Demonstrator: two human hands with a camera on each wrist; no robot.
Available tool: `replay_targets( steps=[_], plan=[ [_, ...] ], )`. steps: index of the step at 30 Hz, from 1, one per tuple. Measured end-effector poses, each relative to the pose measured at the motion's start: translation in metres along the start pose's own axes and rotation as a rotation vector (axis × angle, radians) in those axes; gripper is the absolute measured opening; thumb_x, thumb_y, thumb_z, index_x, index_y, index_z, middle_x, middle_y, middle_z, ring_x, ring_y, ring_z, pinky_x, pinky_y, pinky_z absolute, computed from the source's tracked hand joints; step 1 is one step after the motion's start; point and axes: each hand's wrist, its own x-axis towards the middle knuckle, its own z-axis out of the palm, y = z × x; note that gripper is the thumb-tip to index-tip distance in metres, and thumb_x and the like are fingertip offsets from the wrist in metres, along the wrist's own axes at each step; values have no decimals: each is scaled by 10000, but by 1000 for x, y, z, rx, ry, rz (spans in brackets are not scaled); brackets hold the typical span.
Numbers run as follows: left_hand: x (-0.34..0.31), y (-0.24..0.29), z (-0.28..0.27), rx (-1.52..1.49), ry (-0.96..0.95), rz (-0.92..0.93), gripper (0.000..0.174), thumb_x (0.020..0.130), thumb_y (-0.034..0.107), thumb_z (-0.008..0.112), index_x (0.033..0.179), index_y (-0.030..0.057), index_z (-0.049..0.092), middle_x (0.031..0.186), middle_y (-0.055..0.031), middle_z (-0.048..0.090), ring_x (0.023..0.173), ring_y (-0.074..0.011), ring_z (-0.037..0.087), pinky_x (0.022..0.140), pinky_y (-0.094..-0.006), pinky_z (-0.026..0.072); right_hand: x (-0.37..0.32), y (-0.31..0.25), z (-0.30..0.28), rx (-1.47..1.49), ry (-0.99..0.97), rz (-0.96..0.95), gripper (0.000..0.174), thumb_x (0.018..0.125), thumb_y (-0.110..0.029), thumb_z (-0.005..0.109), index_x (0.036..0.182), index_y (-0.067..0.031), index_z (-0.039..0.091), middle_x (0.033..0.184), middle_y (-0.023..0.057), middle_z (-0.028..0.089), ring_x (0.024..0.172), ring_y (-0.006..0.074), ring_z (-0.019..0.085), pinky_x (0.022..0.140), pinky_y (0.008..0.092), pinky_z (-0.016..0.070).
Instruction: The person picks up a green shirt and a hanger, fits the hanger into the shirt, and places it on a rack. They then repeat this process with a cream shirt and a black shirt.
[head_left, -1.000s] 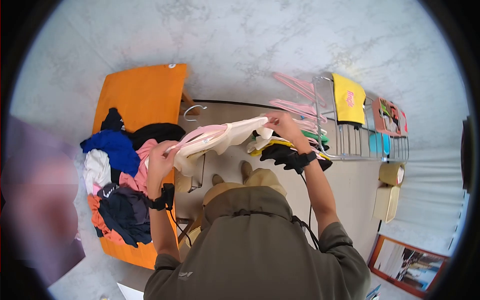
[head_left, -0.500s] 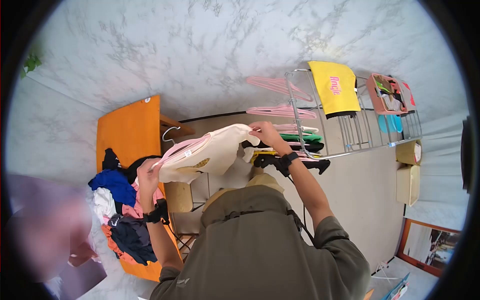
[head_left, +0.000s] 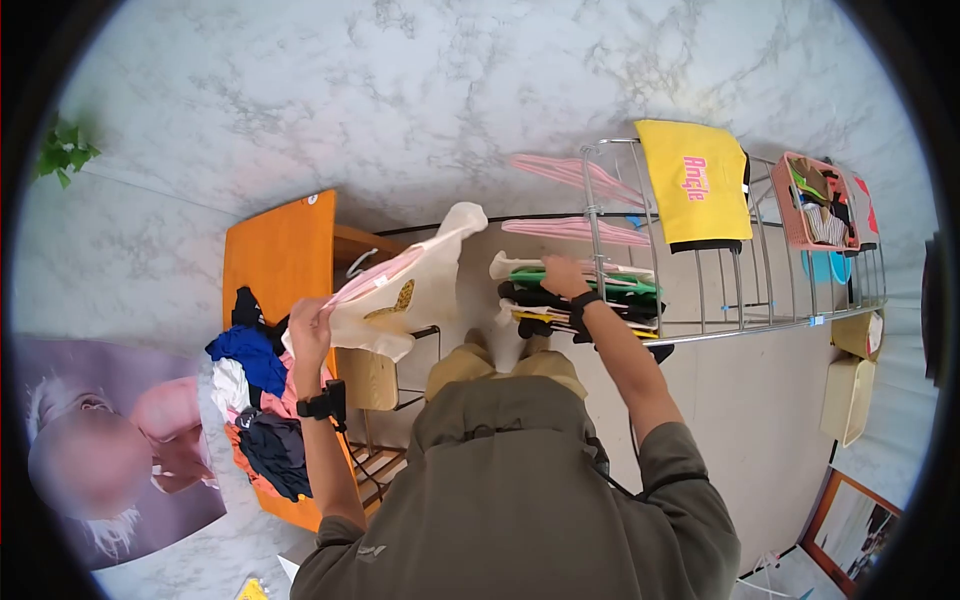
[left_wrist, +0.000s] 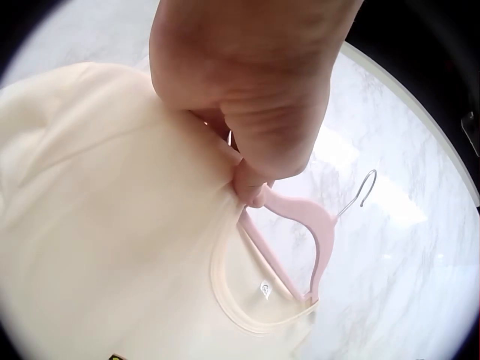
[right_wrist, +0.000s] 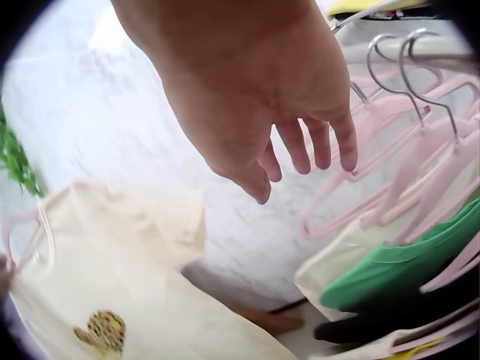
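Note:
My left hand (head_left: 306,327) holds up a pink hanger (head_left: 372,276) that carries a cream T-shirt (head_left: 425,285) with a small leopard patch. In the left wrist view the left hand (left_wrist: 249,186) pinches the pink hanger (left_wrist: 304,225) and the cream T-shirt's (left_wrist: 97,225) collar together. My right hand (head_left: 563,275) is at the metal rack (head_left: 700,290), apart from the shirt. In the right wrist view the right hand (right_wrist: 300,161) hangs with relaxed fingers and holds nothing, just left of the hanger hooks (right_wrist: 420,82). A green shirt (right_wrist: 390,277) hangs below them.
An orange table (head_left: 275,255) at the left bears a pile of clothes (head_left: 255,400). A chair (head_left: 365,380) stands beside it. The rack also carries a yellow shirt (head_left: 697,185), spare pink hangers (head_left: 570,175) and a pink basket (head_left: 825,200). The floor is marble.
My right hand has let go of the cream shirt and moved right to the rack. The shirt now hangs from the left hand alone, raised more upright.

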Motion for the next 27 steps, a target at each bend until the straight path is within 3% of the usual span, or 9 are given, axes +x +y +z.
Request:
replay_targets(
  steps=[3, 8, 10, 17, 19, 23, 24, 27],
  plan=[
    [20, 13, 31, -21, -78, 84, 98, 802, 36, 630, 878, -3, 679, 767, -159, 626, 731, -310, 581, 682, -380, 445, 0, 8, 22, 47, -28, 50, 141, 709, -41, 571, 844, -20, 607, 896, 201, 641, 911, 390, 575, 793, 441, 488],
    [37, 33, 92, -94, -238, 172, 97, 776, 34, 630, 861, -2, 660, 763, -155, 620, 737, -332, 567, 678, -398, 440, -22, 19, 33, 98, 36, -10, 121, 703, -31, 573, 820, -10, 599, 829, 216, 622, 869, 404, 581, 776, 467, 473],
    [40, 37, 114, -120, -280, 231, 94, 766, 42, 631, 849, 0, 650, 758, -155, 613, 739, -343, 556, 676, -413, 434, -26, 23, 36, 218, 30, 38, 251, 654, 47, 546, 886, 22, 636, 823, 243, 629, 860, 428, 582, 786, 483, 471],
    [40, 74, 218, -212, -408, 242, 138, 775, 31, 592, 894, 31, 664, 824, -163, 633, 801, -361, 575, 726, -429, 448, -49, 16, 35, 291, 109, 78, 182, 652, 77, 531, 811, 32, 608, 784, 254, 615, 847, 429, 593, 782, 479, 474],
    [43, 88, 250, -306, -425, 322, 199, 768, 8, 567, 942, 36, 659, 845, -170, 631, 806, -362, 574, 726, -427, 447, -53, 14, 38, 320, 142, 84, 167, 625, 70, 544, 782, 44, 599, 766, 260, 608, 830, 435, 590, 774, 478, 473],
    [38, 110, 308, -435, -448, 341, 269, 741, -26, 542, 976, 43, 655, 850, -175, 627, 810, -368, 567, 732, -440, 444, -68, 3, 42, 299, 203, 123, 132, 595, 56, 548, 719, 58, 595, 734, 271, 597, 812, 432, 594, 763, 475, 477],
    [35, 113, 321, -469, -487, 275, 290, 729, -37, 529, 978, 44, 655, 852, -178, 625, 815, -375, 562, 737, -447, 443, -70, -2, 37, 297, 205, 131, 132, 595, 56, 548, 719, 58, 595, 734, 271, 597, 812, 432, 594, 763, 475, 477],
    [23, 119, 351, -507, -544, 201, 319, 715, -55, 508, 981, 43, 655, 853, -183, 623, 821, -387, 551, 748, -463, 439, -78, -14, 26, 395, 233, 183, 199, 610, 58, 527, 783, 57, 626, 788, 279, 605, 846, 437, 581, 801, 460, 473]
  ],
)
